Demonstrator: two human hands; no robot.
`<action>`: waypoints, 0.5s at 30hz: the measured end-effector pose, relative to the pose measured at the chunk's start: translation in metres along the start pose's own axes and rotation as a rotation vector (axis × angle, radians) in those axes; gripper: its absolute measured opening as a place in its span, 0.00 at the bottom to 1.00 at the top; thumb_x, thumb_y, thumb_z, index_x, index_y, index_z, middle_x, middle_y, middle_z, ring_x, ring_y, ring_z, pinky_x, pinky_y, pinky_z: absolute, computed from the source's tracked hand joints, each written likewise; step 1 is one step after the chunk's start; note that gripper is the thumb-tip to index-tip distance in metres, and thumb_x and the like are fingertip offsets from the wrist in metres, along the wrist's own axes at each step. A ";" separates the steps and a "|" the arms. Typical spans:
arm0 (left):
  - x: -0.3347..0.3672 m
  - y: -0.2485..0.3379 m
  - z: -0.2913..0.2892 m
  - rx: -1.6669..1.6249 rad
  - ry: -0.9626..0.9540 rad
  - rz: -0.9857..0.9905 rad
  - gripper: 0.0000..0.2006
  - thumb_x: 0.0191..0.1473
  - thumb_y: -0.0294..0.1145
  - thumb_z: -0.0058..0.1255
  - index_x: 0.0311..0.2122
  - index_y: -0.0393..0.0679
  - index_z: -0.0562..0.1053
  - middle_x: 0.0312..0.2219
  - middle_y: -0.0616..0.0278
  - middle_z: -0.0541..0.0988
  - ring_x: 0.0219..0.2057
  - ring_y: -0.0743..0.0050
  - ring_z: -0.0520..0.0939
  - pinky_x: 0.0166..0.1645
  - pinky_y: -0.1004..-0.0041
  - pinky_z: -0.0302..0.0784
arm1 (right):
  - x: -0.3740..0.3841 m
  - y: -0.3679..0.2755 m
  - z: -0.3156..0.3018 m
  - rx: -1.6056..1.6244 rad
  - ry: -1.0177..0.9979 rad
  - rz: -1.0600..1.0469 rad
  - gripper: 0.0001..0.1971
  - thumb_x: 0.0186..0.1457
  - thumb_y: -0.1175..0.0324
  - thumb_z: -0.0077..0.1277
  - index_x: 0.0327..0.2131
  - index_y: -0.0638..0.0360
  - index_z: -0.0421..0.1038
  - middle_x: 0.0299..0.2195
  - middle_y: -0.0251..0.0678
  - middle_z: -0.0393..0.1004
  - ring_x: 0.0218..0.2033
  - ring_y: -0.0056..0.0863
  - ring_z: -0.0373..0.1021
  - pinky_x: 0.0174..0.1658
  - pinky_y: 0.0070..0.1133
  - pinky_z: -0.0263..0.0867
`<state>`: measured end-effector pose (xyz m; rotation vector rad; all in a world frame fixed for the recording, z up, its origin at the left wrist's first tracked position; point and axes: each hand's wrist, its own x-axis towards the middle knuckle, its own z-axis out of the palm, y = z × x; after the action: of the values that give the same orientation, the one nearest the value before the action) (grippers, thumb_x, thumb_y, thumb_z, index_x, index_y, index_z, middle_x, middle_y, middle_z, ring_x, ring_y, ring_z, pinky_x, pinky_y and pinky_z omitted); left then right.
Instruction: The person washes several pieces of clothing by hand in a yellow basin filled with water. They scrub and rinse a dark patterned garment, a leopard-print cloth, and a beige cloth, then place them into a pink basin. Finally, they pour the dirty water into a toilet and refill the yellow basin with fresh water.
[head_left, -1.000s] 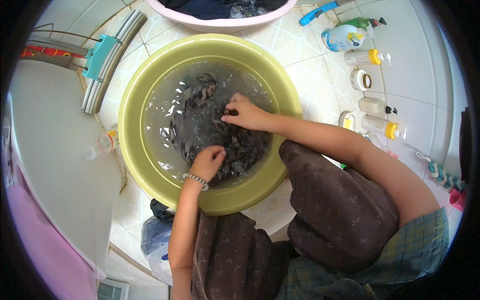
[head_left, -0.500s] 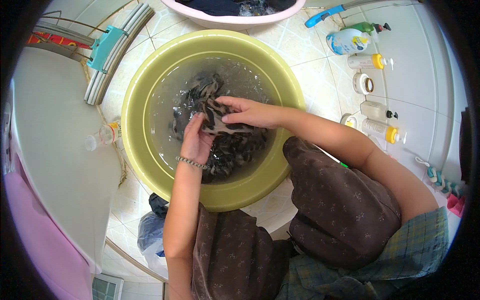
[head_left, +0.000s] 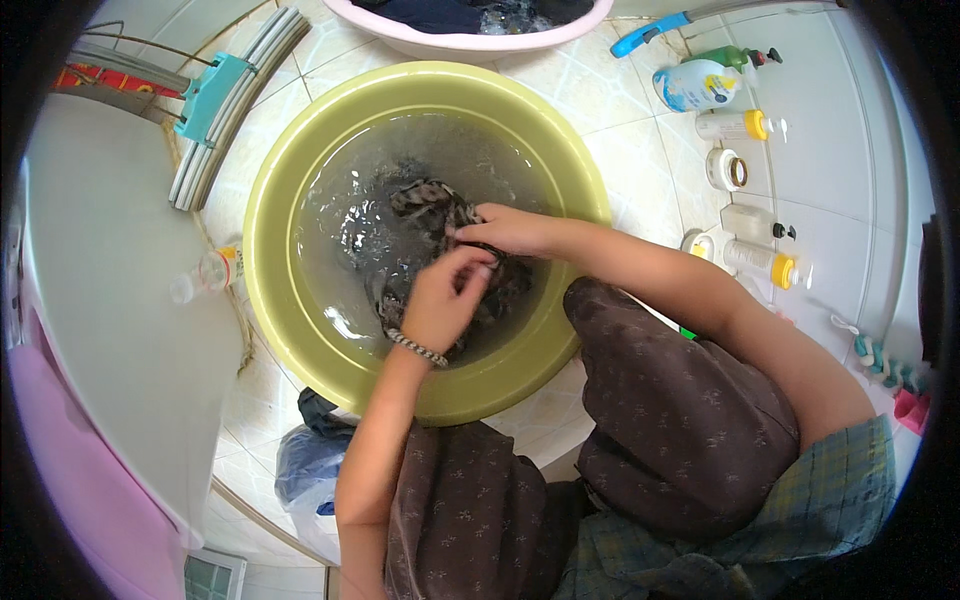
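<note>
Two hands, left hand (head_left: 440,295) and right hand (head_left: 508,231), close together at the middle of the frame, over one olive-green basin (head_left: 278,230) of cloudy water. On the left wrist, one bracelet (head_left: 417,348). At the top edge, one pink basin (head_left: 470,45) with navy fabric (head_left: 420,14). Along the right side, five bottles (head_left: 697,86) and one open jar (head_left: 727,169); at left, one clear bottle (head_left: 215,270); upper left, one mop (head_left: 213,97); lower left, one plastic bag (head_left: 312,470).

Inside the olive-green basin, dark patterned cloth (head_left: 428,200), partly under water; cannot tell whether one piece or several. Lies around and beneath the hands, with a bunched part just to the upper left of the right hand and more near the left wrist. Right hand closed on a fold, thumb toward fingers. Left hand just below, fingers bent, thumb near fingertips; blurred, so cannot tell whether pinching cloth.
</note>
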<state>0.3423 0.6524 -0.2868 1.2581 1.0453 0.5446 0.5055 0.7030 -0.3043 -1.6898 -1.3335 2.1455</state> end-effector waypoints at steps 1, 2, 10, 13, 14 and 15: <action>0.003 0.003 -0.009 0.097 0.157 -0.004 0.05 0.49 0.24 0.48 0.33 0.40 0.73 0.24 0.64 0.75 0.24 0.79 0.74 0.31 0.79 0.69 | 0.000 0.000 -0.008 -0.152 0.003 -0.086 0.17 0.55 0.58 0.42 0.31 0.65 0.69 0.30 0.46 0.72 0.35 0.34 0.68 0.39 0.27 0.62; 0.005 -0.005 -0.019 0.008 0.250 -0.017 0.08 0.49 0.22 0.48 0.36 0.40 0.72 0.29 0.62 0.76 0.28 0.77 0.75 0.34 0.79 0.70 | -0.001 0.002 -0.013 -0.303 0.007 -0.172 0.16 0.55 0.58 0.42 0.31 0.65 0.69 0.30 0.48 0.72 0.35 0.36 0.68 0.39 0.28 0.62; 0.034 0.025 -0.048 -0.481 -0.265 0.050 0.31 0.58 0.52 0.16 0.51 0.39 0.65 0.54 0.58 0.63 0.59 0.66 0.54 0.62 0.68 0.42 | -0.072 -0.111 -0.003 -1.071 -0.071 -0.767 0.15 0.51 0.58 0.45 0.26 0.62 0.69 0.25 0.43 0.71 0.29 0.41 0.68 0.35 0.32 0.64; 0.024 0.007 -0.038 -0.400 -0.147 -0.156 0.28 0.58 0.51 0.25 0.51 0.38 0.64 0.47 0.57 0.68 0.52 0.71 0.63 0.56 0.71 0.56 | -0.073 -0.121 0.000 -1.053 0.112 -0.983 0.17 0.52 0.56 0.45 0.22 0.62 0.67 0.22 0.40 0.69 0.27 0.39 0.69 0.33 0.29 0.64; 0.024 0.005 -0.032 -0.382 -0.158 -0.091 0.26 0.58 0.51 0.26 0.48 0.39 0.65 0.42 0.59 0.70 0.47 0.72 0.66 0.51 0.72 0.60 | -0.075 -0.123 -0.002 -0.987 0.166 -0.904 0.18 0.52 0.55 0.45 0.21 0.62 0.67 0.21 0.40 0.68 0.26 0.39 0.69 0.31 0.29 0.64; 0.024 0.002 -0.026 -0.368 -0.166 -0.023 0.25 0.58 0.50 0.26 0.46 0.39 0.66 0.38 0.60 0.71 0.41 0.73 0.69 0.46 0.74 0.64 | -0.079 -0.129 -0.003 -0.924 0.217 -0.823 0.19 0.53 0.55 0.44 0.20 0.62 0.66 0.19 0.40 0.68 0.25 0.39 0.69 0.30 0.29 0.65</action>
<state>0.3313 0.6853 -0.2916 0.9469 0.7774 0.5743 0.4844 0.7395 -0.1594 -1.0957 -2.5395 0.8927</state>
